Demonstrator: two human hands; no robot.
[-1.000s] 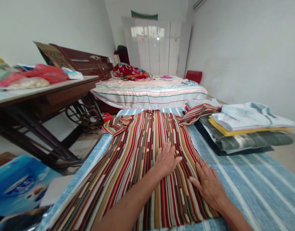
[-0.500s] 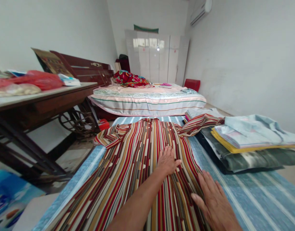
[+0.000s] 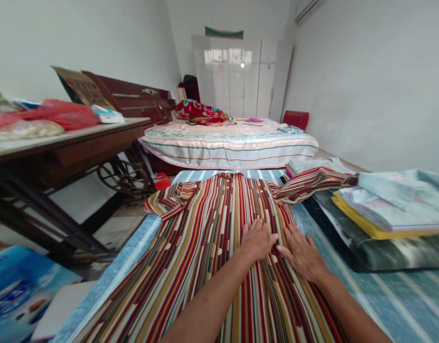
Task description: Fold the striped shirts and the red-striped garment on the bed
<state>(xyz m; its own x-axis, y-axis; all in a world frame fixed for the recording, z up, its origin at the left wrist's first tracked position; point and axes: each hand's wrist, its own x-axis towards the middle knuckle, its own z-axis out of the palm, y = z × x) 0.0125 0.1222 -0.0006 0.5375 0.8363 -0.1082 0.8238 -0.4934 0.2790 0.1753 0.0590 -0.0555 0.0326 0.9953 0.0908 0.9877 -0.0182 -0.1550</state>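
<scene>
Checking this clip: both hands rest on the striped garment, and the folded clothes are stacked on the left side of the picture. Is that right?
No: in the head view the folded clothes are stacked on the right side, not the left. The left hand and right hand do rest on the striped garment.

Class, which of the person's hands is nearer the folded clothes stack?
Right. The right hand lies on the striped garment, left of the folded clothes stack; the left hand lies on the garment, farther left.
</scene>
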